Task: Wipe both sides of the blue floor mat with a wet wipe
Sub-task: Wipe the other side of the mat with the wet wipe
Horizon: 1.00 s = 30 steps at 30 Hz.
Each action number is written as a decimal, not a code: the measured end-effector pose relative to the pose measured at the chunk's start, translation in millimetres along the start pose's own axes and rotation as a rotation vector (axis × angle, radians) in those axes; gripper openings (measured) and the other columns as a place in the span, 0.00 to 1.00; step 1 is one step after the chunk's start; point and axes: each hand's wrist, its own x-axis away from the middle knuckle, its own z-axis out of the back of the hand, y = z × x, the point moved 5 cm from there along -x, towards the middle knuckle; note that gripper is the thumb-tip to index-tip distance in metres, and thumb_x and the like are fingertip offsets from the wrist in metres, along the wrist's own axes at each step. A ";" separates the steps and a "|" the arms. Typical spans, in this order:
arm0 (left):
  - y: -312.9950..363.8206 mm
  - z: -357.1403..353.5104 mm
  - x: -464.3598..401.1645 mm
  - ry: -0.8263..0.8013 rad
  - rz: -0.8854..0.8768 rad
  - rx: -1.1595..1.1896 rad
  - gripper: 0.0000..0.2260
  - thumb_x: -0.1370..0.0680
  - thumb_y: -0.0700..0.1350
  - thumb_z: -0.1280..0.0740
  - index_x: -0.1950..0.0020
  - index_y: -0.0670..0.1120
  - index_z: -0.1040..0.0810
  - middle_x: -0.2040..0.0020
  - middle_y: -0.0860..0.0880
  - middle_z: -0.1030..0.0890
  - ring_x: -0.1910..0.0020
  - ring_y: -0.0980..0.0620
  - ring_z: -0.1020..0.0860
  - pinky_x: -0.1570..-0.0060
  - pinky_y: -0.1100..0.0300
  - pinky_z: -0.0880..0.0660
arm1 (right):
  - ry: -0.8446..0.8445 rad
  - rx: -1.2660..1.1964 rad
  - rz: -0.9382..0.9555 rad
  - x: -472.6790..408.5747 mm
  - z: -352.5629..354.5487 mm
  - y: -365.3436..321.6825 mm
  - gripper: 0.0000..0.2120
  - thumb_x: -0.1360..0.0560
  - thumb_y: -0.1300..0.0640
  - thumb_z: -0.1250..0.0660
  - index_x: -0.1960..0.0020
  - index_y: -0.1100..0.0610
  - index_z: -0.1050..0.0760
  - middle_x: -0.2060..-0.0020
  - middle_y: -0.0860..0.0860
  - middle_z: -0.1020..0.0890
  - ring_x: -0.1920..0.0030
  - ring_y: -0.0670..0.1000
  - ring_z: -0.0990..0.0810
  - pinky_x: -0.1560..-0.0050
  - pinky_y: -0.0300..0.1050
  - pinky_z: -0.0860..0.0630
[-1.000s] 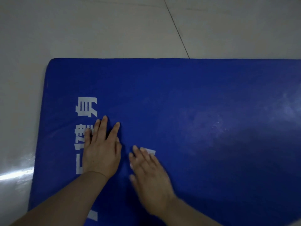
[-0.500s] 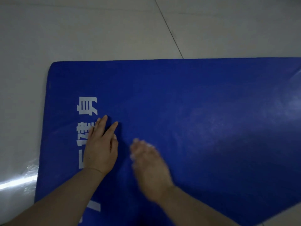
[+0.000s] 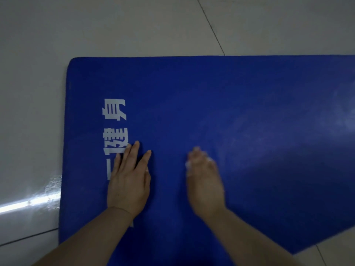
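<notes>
The blue floor mat (image 3: 211, 96) lies flat on the tiled floor, with white printed characters (image 3: 115, 131) near its left end. My left hand (image 3: 130, 181) rests flat on the mat, fingers straight, partly covering the print. My right hand (image 3: 204, 181) presses a white wet wipe (image 3: 189, 165) against the mat to the right of the left hand. Only small bits of the wipe show under the blurred fingers. A damp sheen covers the mat at the right.
Pale floor tiles (image 3: 134, 25) surround the mat, with dark grout lines. A bright wet-looking reflection (image 3: 38, 198) lies on the floor just left of the mat. The mat's right end runs out of frame.
My right hand has slid the wipe to the right, away from the left hand. The left hand stays pressed on the mat. The view has shifted slightly.
</notes>
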 end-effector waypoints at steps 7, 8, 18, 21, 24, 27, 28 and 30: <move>0.6 -0.4 -1.4 -0.042 0.030 -0.030 0.24 0.22 0.47 0.51 0.32 0.43 0.26 0.27 0.41 0.34 0.27 0.43 0.37 0.27 0.48 0.45 | 0.051 -0.060 -0.186 27.5 -6.8 -22.3 0.24 0.22 0.53 0.50 0.29 0.60 0.33 0.28 0.61 0.35 0.29 0.60 0.35 0.28 0.55 0.41; 0.5 0.4 -1.9 -0.047 0.030 -0.031 0.24 0.22 0.47 0.51 0.32 0.43 0.26 0.27 0.41 0.34 0.27 0.43 0.36 0.27 0.50 0.47 | 0.010 -0.054 -0.034 36.1 -9.7 -50.0 0.25 0.23 0.51 0.50 0.29 0.58 0.34 0.28 0.60 0.34 0.28 0.59 0.35 0.28 0.56 0.40; -1.3 0.7 -1.0 -0.034 0.024 0.007 0.24 0.22 0.48 0.52 0.32 0.43 0.26 0.27 0.40 0.34 0.28 0.41 0.36 0.29 0.45 0.42 | -0.023 0.015 -0.470 33.5 4.5 46.8 0.26 0.17 0.50 0.55 0.24 0.62 0.45 0.24 0.58 0.45 0.24 0.56 0.46 0.25 0.53 0.47; -0.5 0.1 0.0 -0.040 0.019 0.015 0.24 0.22 0.48 0.52 0.31 0.42 0.27 0.26 0.40 0.35 0.27 0.41 0.37 0.28 0.44 0.42 | -0.084 0.012 -0.039 64.2 -8.2 -43.9 0.29 0.23 0.47 0.51 0.28 0.62 0.35 0.29 0.59 0.33 0.29 0.57 0.34 0.30 0.56 0.37; -0.8 2.0 -0.4 -0.030 0.008 0.029 0.24 0.22 0.48 0.52 0.31 0.43 0.27 0.26 0.40 0.35 0.27 0.41 0.37 0.28 0.45 0.43 | -0.178 0.024 0.281 69.6 -7.0 -66.5 0.27 0.24 0.47 0.49 0.29 0.57 0.32 0.29 0.54 0.31 0.29 0.52 0.32 0.29 0.52 0.36; -0.6 2.7 -0.7 -0.006 0.004 0.043 0.24 0.21 0.48 0.52 0.32 0.42 0.26 0.27 0.40 0.34 0.28 0.40 0.36 0.29 0.45 0.43 | -0.064 -0.041 -0.144 44.1 1.6 21.2 0.28 0.20 0.48 0.53 0.25 0.61 0.41 0.26 0.57 0.37 0.27 0.55 0.38 0.26 0.50 0.42; -0.7 2.0 -0.3 -0.004 0.005 0.041 0.24 0.21 0.48 0.52 0.32 0.42 0.26 0.27 0.40 0.34 0.28 0.40 0.36 0.29 0.45 0.43 | -0.049 -0.081 -0.340 41.0 5.6 54.7 0.28 0.19 0.47 0.56 0.23 0.61 0.47 0.24 0.57 0.44 0.24 0.54 0.45 0.24 0.50 0.48; -0.7 0.6 0.8 -0.008 0.013 0.041 0.23 0.21 0.47 0.50 0.32 0.42 0.26 0.27 0.40 0.34 0.27 0.40 0.36 0.28 0.44 0.43 | -0.045 -0.107 -0.573 43.4 5.3 88.3 0.28 0.18 0.47 0.56 0.22 0.60 0.53 0.22 0.55 0.52 0.23 0.52 0.54 0.24 0.50 0.55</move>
